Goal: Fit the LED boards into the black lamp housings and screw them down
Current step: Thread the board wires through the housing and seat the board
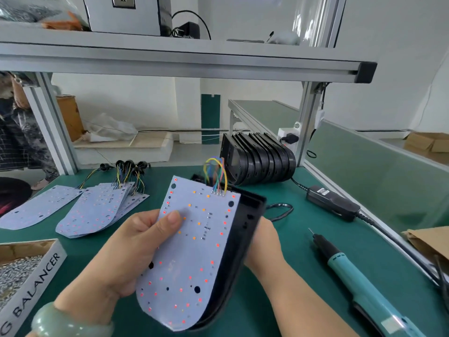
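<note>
My left hand (136,246) grips a white LED board (192,251) dotted with red and orange LEDs, thumb on its face. The board lies tilted over a black lamp housing (243,229), which my right hand (264,246) holds from behind and below. Coloured wires (216,176) loop up from the board's top edge and down behind the housing. A teal electric screwdriver (352,271) lies on the green mat to the right, untouched. More LED boards (97,210) with wire tails are fanned out at the left. A row of black housings (257,161) stands on edge at the back.
A cardboard box of screws (17,271) sits at the lower left. The screwdriver's black power adapter (332,203) and cable run along the right side. An aluminium frame post (306,122) and overhead shelf rail (184,59) border the bench. Brown cardboard (427,242) lies at the far right.
</note>
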Demonstrator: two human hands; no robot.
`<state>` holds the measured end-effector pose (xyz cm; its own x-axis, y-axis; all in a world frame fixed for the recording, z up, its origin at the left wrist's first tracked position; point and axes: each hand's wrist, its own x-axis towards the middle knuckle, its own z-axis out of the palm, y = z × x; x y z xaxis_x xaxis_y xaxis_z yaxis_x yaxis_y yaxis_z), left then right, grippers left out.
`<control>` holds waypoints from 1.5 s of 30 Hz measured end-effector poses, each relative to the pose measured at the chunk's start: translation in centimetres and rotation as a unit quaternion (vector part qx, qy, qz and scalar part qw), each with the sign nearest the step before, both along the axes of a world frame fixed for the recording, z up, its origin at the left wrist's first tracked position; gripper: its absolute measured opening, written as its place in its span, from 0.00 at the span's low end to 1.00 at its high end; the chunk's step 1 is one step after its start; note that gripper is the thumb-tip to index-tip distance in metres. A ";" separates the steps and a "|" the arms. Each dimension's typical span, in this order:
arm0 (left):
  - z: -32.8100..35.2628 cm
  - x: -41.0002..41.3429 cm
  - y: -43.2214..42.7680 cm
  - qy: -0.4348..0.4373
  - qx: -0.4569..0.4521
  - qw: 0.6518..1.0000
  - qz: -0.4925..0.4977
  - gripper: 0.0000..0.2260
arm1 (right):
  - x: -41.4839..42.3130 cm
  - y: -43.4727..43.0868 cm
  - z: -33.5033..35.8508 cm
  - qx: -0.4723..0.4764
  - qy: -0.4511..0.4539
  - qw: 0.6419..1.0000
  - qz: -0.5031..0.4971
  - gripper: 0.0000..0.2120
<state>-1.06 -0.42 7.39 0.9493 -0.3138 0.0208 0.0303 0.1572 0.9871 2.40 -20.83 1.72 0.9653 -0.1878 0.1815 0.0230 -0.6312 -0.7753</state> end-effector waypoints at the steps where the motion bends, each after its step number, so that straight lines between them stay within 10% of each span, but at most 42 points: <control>1: -0.2 0.2 0.0 0.020 -0.004 1.000 0.006 0.15 | -0.1 0.2 0.5 -0.050 -0.014 0.998 0.019 0.09; 8: -0.8 0.5 -0.1 0.070 -0.048 0.996 0.012 0.17 | -0.7 0.9 1.5 0.244 -0.109 0.947 0.178 0.15; 28: -1.1 0.6 -0.5 0.180 -0.132 0.974 0.024 0.18 | -0.3 0.4 0.6 -0.050 -0.051 0.997 0.011 0.12; 35: -1.8 1.1 0.0 0.165 -0.104 0.981 -0.008 0.18 | -0.4 -0.8 3.3 0.415 -0.045 0.907 0.056 0.18; 45: -1.6 0.1 -0.3 0.073 -0.006 0.995 -0.072 0.19 | -1.5 0.1 6.9 -0.121 0.017 0.993 0.004 0.23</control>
<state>-0.92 -0.67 5.81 0.8875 -0.4474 -0.1104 0.1972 0.1521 0.9685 0.89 -20.70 8.63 0.9729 -0.1351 0.1878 0.0052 -0.7988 -0.6016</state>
